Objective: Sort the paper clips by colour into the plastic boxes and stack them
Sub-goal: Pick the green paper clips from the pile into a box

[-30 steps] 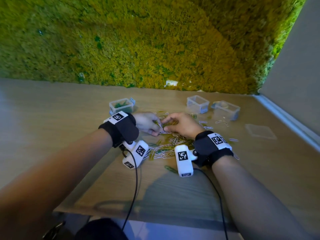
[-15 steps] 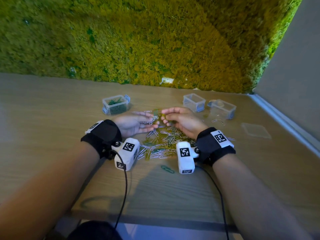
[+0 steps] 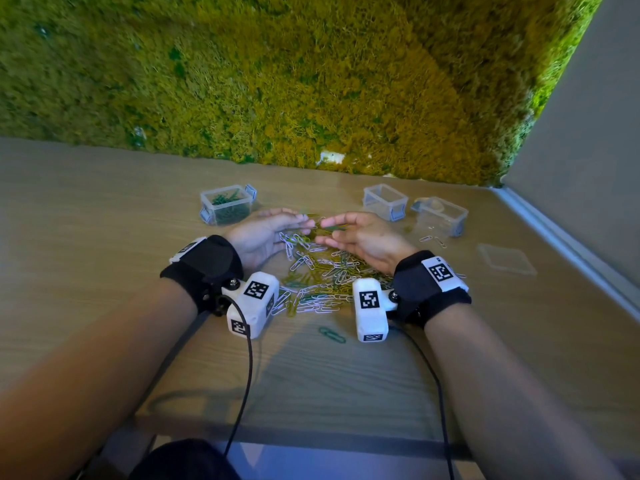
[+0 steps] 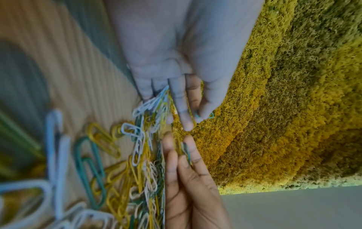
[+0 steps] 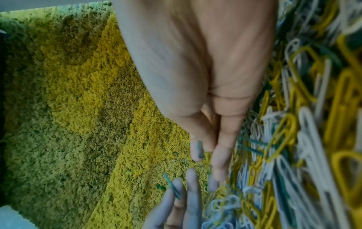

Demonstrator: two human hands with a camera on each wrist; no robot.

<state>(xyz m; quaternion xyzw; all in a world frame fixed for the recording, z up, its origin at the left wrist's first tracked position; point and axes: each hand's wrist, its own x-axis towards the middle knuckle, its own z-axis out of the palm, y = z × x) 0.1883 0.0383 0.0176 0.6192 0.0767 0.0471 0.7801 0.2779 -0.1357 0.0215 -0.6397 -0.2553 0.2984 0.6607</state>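
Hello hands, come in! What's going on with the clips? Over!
Left hand pinching a green clip. Right hand holding another. Mixed pile unsorted between wrists. Green box partly filled. Nothing blocking.

Head view: lighting moderate and even, with a cool bluish cast. A soft shadow of the person falls on the table (image 3: 104,237) at its near edge, between the forearms. No glare noted. Wide-angle distortion bends the table edge and stretches the forearms toward the lower corners. The moss wall (image 3: 277,81) is slightly soft; fingertips are blurred.

Left wrist view: the left hand (image 4: 182,62) is pale, washed blue-grey and blurred; nearest paper clips (image 4: 58,147) are heavily out of focus.

Right wrist view: the right hand (image 5: 205,77) is smeared by blur; clips at the right edge are streaked.
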